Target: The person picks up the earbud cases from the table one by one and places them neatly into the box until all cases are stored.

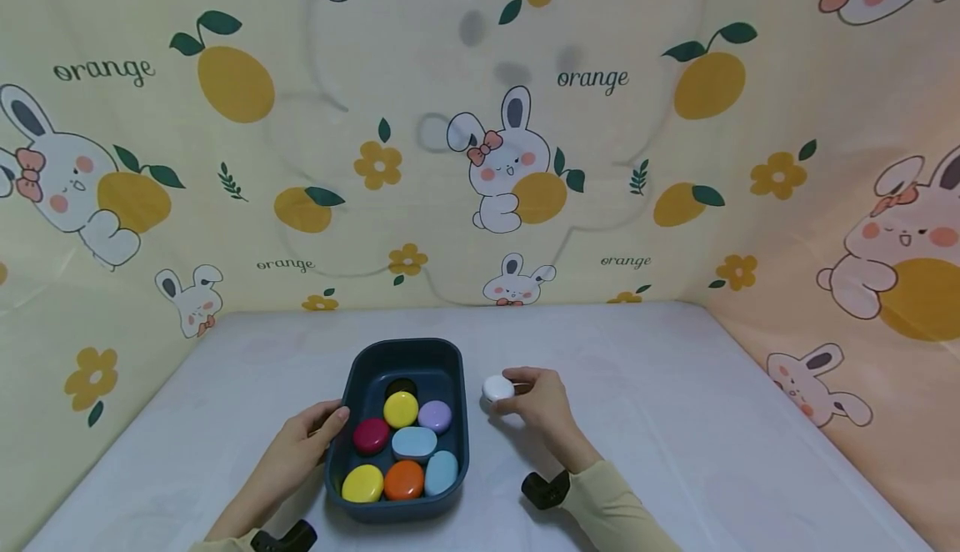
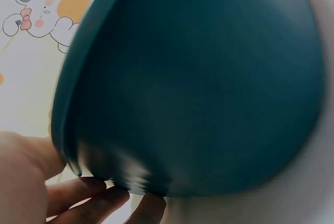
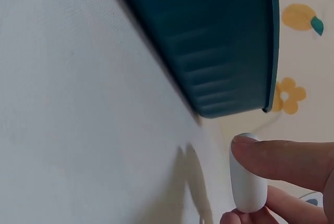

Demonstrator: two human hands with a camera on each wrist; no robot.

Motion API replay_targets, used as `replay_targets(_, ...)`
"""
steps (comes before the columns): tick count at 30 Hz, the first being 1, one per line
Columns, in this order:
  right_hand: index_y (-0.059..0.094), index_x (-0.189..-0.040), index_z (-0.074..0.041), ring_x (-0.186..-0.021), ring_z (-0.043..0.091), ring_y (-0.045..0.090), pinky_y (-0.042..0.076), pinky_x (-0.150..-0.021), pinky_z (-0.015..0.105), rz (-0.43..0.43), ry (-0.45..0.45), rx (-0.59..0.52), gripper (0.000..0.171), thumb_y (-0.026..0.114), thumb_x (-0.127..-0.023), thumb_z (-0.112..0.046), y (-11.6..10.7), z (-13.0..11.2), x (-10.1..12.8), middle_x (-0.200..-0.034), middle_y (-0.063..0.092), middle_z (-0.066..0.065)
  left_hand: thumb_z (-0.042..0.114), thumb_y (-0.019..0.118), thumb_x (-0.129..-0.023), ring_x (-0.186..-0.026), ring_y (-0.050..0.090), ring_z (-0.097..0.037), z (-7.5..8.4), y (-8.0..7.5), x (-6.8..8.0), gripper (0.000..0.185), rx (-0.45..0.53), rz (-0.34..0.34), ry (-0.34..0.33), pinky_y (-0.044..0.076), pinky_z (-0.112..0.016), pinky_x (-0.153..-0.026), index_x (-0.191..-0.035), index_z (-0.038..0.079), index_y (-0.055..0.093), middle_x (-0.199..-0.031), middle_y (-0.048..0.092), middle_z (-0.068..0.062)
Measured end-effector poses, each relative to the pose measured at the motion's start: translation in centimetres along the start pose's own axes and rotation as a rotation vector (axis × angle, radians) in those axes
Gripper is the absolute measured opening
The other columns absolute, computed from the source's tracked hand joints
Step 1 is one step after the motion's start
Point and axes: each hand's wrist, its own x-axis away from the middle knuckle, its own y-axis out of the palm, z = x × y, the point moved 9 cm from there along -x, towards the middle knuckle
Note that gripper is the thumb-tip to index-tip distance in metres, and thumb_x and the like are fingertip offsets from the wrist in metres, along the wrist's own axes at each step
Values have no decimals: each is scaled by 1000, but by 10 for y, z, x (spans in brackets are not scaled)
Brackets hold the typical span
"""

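My left hand grips the left wall of a dark blue plastic bin, thumb at the rim and fingers on the outside, as the left wrist view also shows. Inside lie several smooth rounded pieces: a yellow one, a lilac one, a dark red one, an orange one, a light blue oval and a black one, among others. To the right of the bin, my right hand pinches a white rounded disc between thumb and fingers.
A white cloth covers the table under the bin. Behind and along both sides rises a pale yellow curtain printed with rabbits, oranges and flowers. Black bands sit at both wrists.
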Motion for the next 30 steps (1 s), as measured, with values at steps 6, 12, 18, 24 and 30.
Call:
replay_targets(6,73,-111,-3,-96,25,62,49,-90,50,-14,-18,-41,46,88,-68,0,4,-8,2,-106,69,8,50,52,-100,-120,54,-38,-2,0,0,68,1,-12,-7,55,-45,-88,-141,-4,46,-138,50,-27)
replay_targets(12,72,-114,-4,-94,24,59,49,-89,45,32,-30,-74,48,88,-69,-2,0,-27,7,-103,68,6,50,51,-100,-119,54,-39,0,-1,0,68,-7,-17,-7,55,-46,-88,-140,-4,47,-137,51,-27)
replay_targets(18,70,-117,-5,-94,26,61,53,-89,42,-8,-69,-128,50,87,-70,-2,7,-52,9,-106,68,7,48,52,-100,-119,55,-38,1,-1,0,65,-12,-16,-3,54,-45,-88,-140,-3,47,-137,52,-26)
replay_targets(24,70,-118,-3,-94,26,60,55,-84,37,-89,-115,-110,49,85,-71,0,25,-70,6,-108,66,8,48,52,-100,-120,54,-38,2,-1,0,65,-8,-14,1,54,-45,-89,-141,-3,47,-138,51,-26)
replay_targets(30,70,-116,-2,-93,26,60,56,-81,39,-123,-154,-40,47,86,-71,-2,39,-79,-1,-106,66,7,48,52,-100,-120,54,-38,2,-1,1,65,1,-12,14,55,-45,-88,-141,-4,47,-139,50,-27)
